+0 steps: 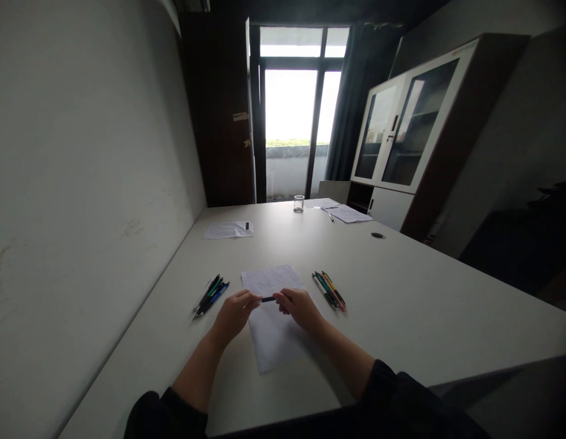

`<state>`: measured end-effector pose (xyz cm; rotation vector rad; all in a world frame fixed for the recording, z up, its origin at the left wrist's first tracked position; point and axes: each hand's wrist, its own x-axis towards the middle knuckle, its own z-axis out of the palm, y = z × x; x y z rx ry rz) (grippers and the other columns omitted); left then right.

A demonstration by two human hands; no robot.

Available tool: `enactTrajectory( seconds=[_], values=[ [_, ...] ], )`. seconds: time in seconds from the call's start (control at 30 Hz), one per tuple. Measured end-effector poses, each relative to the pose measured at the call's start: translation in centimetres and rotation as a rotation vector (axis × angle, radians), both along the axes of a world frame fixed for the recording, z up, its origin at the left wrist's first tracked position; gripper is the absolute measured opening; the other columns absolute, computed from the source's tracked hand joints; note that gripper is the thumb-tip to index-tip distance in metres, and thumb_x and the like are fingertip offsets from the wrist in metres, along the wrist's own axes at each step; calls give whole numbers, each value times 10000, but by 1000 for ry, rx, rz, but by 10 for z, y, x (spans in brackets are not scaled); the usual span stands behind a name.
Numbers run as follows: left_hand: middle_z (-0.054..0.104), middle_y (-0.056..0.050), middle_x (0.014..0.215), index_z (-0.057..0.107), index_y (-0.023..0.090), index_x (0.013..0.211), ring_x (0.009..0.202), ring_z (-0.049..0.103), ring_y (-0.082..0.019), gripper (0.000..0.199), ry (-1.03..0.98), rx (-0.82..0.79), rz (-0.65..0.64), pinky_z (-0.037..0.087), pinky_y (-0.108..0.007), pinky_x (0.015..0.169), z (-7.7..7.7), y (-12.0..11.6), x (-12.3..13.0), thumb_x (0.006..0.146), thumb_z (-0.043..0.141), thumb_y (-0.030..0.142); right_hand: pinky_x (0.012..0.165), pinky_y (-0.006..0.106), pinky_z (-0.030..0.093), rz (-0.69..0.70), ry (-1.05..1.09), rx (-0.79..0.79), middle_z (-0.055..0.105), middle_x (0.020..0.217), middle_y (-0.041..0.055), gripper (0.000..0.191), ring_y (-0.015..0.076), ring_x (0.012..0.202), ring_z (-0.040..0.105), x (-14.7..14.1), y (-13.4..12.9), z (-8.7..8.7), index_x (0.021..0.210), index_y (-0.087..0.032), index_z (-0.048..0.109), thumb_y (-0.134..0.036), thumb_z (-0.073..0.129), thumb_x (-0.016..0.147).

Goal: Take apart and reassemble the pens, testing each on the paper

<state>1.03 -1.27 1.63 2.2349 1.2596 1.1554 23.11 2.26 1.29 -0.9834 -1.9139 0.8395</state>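
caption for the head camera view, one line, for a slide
Left hand and right hand grip a dark pen over paper, between two pen bunches.

At the far edge of the table (402, 280) there stands a clear glass (299, 204); to its right, a white cabinet (404, 125).

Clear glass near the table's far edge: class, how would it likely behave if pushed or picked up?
The glass looks see-through, so probably brittle if knocked. Its smooth side may be slippery. Upright on the flat table, it would likely slide when pushed low.
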Motion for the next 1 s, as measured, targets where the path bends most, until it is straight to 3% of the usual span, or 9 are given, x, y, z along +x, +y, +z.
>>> enactTrajectory(
  seconds=[0.13,0.3,0.4,0.53,0.77,0.87,1.0],
  values=[
    [695,-48,943,695,220,973,847,645,-166,139,-4,-8,-1,492,-257,776,0,0,0,879,594,202,542,221,451,-20,-10,39,627,560,-2,335,114,505,566,0,0,2,685,-185,650,-417,553,906],
    [692,-47,939,690,220,954,849,644,-170,130,-9,13,29,491,-262,767,-3,3,-2,873,593,191,609,241,477,-46,44,59,678,697,0,199,140,623,605,-1,2,0,929,-201,680,-354,685,801],
    [693,-52,938,689,220,953,851,645,-176,124,-6,17,52,497,-272,774,-5,4,-3,870,599,204,653,253,481,-49,18,81,702,756,12,132,153,690,627,-1,4,-2,897,-211,694,-296,670,799],
    [698,-49,945,694,225,947,861,650,-176,121,-1,11,41,499,-268,780,-6,4,-4,868,603,212,634,247,462,-55,-18,102,679,676,-6,74,143,642,614,-1,5,-4,835,-211,688,-248,625,831],
    [696,-38,962,695,230,960,878,648,-165,147,3,9,8,486,-255,793,-4,3,-5,873,592,170,628,248,432,-11,-145,159,647,626,3,322,127,581,575,1,2,1,693,-193,620,-329,487,953],
    [696,-33,947,697,234,970,860,649,-162,158,1,19,26,488,-252,780,-5,4,-5,868,597,165,641,253,447,-9,-154,175,660,675,15,310,133,609,586,1,1,1,750,-193,643,-362,484,955],
    [695,-32,938,696,234,965,856,648,-163,158,15,35,64,488,-255,784,-6,6,-6,863,600,161,694,268,484,-50,-96,180,698,834,35,137,158,731,626,0,4,-2,927,-211,671,-325,627,864]
  ],
)
